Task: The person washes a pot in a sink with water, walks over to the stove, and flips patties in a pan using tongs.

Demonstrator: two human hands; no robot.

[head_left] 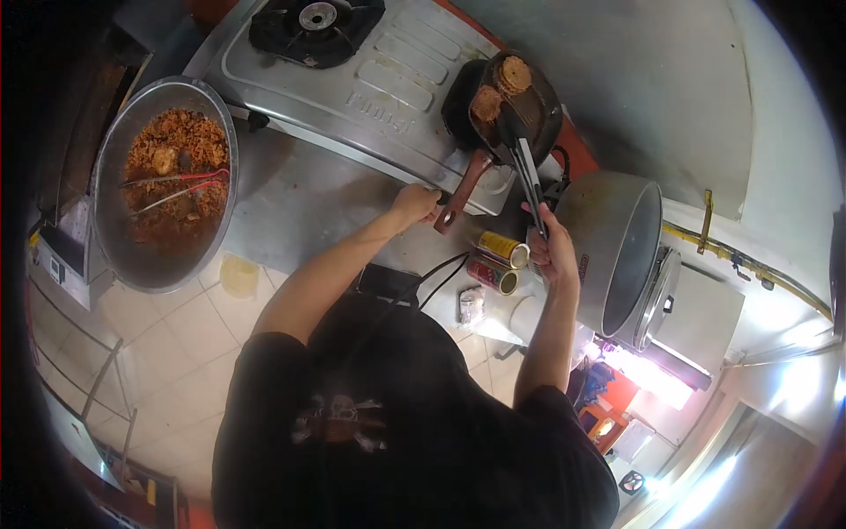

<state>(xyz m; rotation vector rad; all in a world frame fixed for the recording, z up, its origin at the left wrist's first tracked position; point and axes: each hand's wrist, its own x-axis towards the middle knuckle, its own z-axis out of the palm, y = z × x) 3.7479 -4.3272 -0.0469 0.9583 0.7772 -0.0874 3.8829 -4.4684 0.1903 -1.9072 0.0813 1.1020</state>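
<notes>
My right hand (553, 242) is closed round metal tongs (526, 169) with black tips. The tips reach into a dark square frying pan (539, 119) on the right burner, close to a round brown patty (486, 104). Another round patty or stack of patties (514, 76) lies farther back in the pan. My left hand (418, 204) is at the stove's front edge, fingers closed on what looks like a black stove knob (440, 199), partly hidden. Just right of it, the pan's brown handle (464, 189) points towards me, apart from the fingers.
A big metal bowl (231, 176) of reddish rice with red-handled tongs (181, 182) stands left. The left burner (317, 18) holds no pan. Two cans (502, 249) and a large pot (608, 247) stand right. A black cable (441, 280) crosses near my body.
</notes>
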